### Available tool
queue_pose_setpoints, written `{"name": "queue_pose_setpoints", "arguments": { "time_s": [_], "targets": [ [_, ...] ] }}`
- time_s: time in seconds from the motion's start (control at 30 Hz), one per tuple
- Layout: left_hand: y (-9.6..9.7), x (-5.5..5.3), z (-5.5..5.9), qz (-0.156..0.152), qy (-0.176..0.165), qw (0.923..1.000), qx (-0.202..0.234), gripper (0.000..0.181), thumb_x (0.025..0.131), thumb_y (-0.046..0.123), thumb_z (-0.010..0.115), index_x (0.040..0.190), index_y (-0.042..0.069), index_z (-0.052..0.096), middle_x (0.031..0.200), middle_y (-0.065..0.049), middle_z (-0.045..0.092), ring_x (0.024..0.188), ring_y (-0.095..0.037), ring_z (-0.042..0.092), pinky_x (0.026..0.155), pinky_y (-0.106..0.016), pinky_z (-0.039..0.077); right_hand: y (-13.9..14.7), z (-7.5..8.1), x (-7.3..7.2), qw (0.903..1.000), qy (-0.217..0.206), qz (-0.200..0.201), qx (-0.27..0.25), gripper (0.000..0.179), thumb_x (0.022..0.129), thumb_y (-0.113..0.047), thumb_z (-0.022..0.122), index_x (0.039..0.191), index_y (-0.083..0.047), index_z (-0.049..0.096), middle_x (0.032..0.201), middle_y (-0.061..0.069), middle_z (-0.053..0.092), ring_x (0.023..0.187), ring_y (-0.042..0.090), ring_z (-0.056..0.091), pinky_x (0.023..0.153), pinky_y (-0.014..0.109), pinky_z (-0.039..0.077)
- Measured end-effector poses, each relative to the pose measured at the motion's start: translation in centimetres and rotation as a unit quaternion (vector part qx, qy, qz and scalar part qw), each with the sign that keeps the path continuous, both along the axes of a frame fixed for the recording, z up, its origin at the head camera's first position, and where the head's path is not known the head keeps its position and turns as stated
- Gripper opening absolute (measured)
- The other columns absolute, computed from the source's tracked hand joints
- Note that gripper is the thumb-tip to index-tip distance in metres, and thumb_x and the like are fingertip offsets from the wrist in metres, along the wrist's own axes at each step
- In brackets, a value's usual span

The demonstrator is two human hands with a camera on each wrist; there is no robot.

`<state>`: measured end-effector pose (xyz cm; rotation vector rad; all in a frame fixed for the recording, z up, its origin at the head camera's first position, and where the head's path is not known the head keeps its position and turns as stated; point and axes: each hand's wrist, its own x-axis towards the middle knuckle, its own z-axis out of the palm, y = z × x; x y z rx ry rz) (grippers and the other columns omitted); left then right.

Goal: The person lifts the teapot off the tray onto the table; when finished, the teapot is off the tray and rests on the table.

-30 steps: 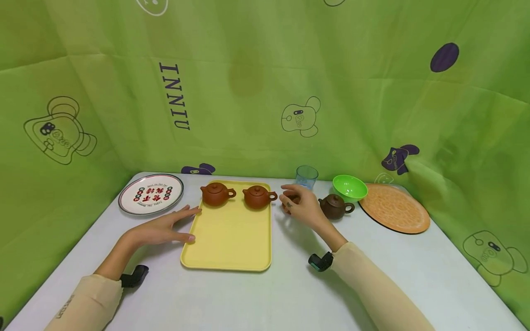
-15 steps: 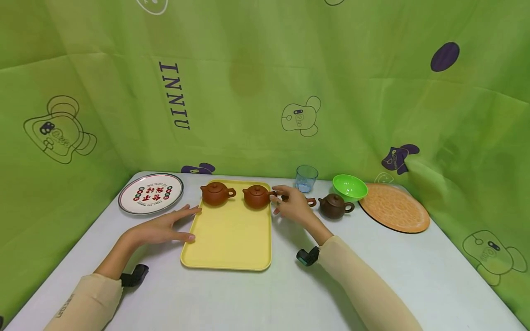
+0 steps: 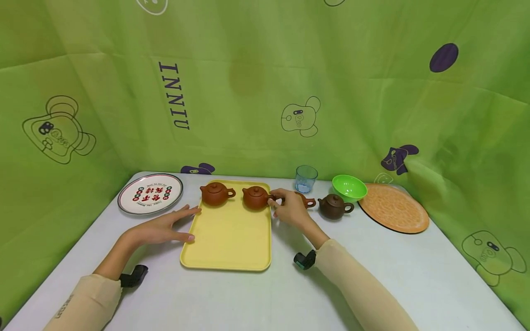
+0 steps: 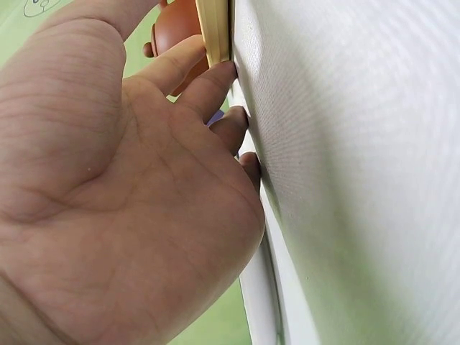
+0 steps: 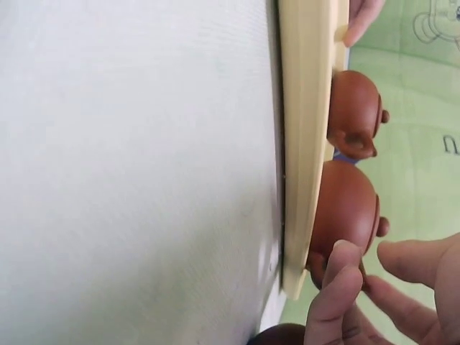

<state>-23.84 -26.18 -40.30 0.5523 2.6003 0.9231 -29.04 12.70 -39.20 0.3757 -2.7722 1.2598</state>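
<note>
Two reddish-brown teapots stand upright at the back of a yellow tray (image 3: 229,239), the left teapot (image 3: 214,195) and the right teapot (image 3: 254,197). My right hand (image 3: 290,209) pinches the right teapot's handle, seen closer in the right wrist view with fingers (image 5: 338,280) on both sides of it. Behind this hand, another reddish-brown teapot (image 3: 306,201) is partly hidden. My left hand (image 3: 163,228) rests at the tray's left edge with fingers extended; in the left wrist view its fingertips meet the tray's side (image 4: 218,32).
A dark brown teapot (image 3: 333,207) stands to the right, near a green bowl (image 3: 349,187) and an orange round mat (image 3: 395,209). A blue clear cup (image 3: 305,179) is at the back. An oval printed plate (image 3: 151,194) lies at the left, and green curtains surround the table.
My right hand has moved left, from in front of the reddish-brown teapot off the tray to the handle of the tray's right teapot. My left hand and the tray have stayed put.
</note>
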Motion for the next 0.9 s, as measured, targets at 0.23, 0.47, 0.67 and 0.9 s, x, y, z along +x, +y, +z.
{"name": "queue_pose_setpoints", "arguments": {
  "time_s": [0.23, 0.47, 0.67, 0.9],
  "targets": [
    [0.1, 0.0, 0.0, 0.002, -0.004, 1.0, 0.001, 0.091, 0.093, 0.049, 0.078, 0.167, 0.019, 0.035, 0.176, -0.03, 0.01, 0.161, -0.057, 0.01, 0.124, -0.08, 0.017, -0.3, -0.5, 0.3, 0.9999, 0.01, -0.009, 0.0, 0.029, 0.102, -0.019, 0.073, 0.129, -0.01, 0.075, 0.111, 0.012, 0.08, 0.059, 0.009, 0.07, 0.053, 0.022, 0.046],
    [0.1, -0.1, -0.1, 0.0, -0.004, 1.0, 0.004, 0.091, 0.093, 0.048, 0.078, 0.167, 0.018, 0.034, 0.175, -0.031, 0.009, 0.161, -0.057, 0.01, 0.124, -0.08, 0.016, -0.6, -0.5, 0.9, 0.9992, 0.001, -0.017, -0.036, 0.023, 0.103, -0.021, 0.071, 0.121, -0.009, 0.078, 0.092, 0.015, 0.082, 0.054, 0.025, 0.073, 0.045, 0.026, 0.051],
    [0.1, 0.0, 0.0, 0.002, -0.007, 1.0, 0.006, 0.091, 0.093, 0.048, 0.079, 0.167, 0.018, 0.035, 0.176, -0.031, 0.009, 0.161, -0.057, 0.009, 0.124, -0.08, 0.016, -0.8, -0.5, 1.0, 0.9991, -0.012, -0.022, -0.034, 0.027, 0.102, -0.022, 0.073, 0.124, -0.008, 0.076, 0.079, 0.016, 0.08, 0.04, 0.016, 0.064, 0.041, 0.027, 0.049],
    [0.1, 0.0, 0.1, 0.002, -0.007, 1.0, 0.007, 0.091, 0.093, 0.047, 0.079, 0.167, 0.018, 0.035, 0.176, -0.031, 0.009, 0.161, -0.057, 0.009, 0.124, -0.08, 0.015, -1.1, -0.5, 1.1, 0.9987, -0.011, -0.039, -0.031, 0.029, 0.102, -0.025, 0.072, 0.125, -0.008, 0.077, 0.076, 0.015, 0.079, 0.037, 0.008, 0.06, 0.041, 0.027, 0.051]
  ]
}}
